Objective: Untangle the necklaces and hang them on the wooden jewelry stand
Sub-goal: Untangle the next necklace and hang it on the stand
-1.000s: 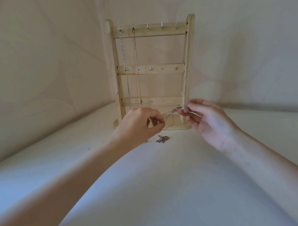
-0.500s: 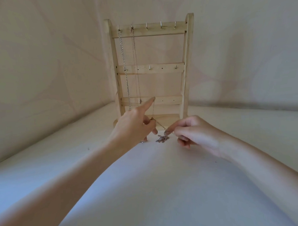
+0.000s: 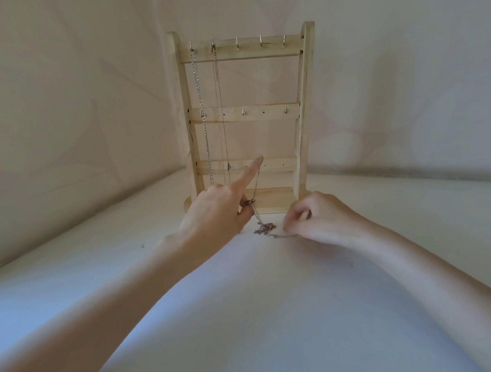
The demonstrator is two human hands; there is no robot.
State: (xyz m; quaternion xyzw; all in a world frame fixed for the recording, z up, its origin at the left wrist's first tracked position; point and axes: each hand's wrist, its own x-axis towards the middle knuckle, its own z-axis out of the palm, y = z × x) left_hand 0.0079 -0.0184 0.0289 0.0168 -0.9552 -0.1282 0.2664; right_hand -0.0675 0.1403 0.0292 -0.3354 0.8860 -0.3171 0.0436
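Observation:
A wooden jewelry stand (image 3: 308, 104) stands upright at the back of the white surface. Two chains hang from its top-left hooks: a silver necklace (image 3: 200, 103) and a thinner necklace (image 3: 219, 102). A small tangled pile of chain (image 3: 264, 229) lies on the surface in front of the stand. My left hand (image 3: 217, 215) has its forefinger pointing up with a thin chain looped over it, and its other fingers pinch that chain near the thumb. My right hand (image 3: 319, 222), fingers curled, pinches a chain strand lying on the surface right of the pile.
The white surface (image 3: 244, 312) meets pale walls behind and to the left of the stand. Several bare hooks (image 3: 260, 43) remain on the top bar, and more hooks (image 3: 285, 110) sit on the middle bar.
My right hand dropped from in front of the stand down to the surface and drew right of the pile. My left forefinger rose, lifting the thin chain.

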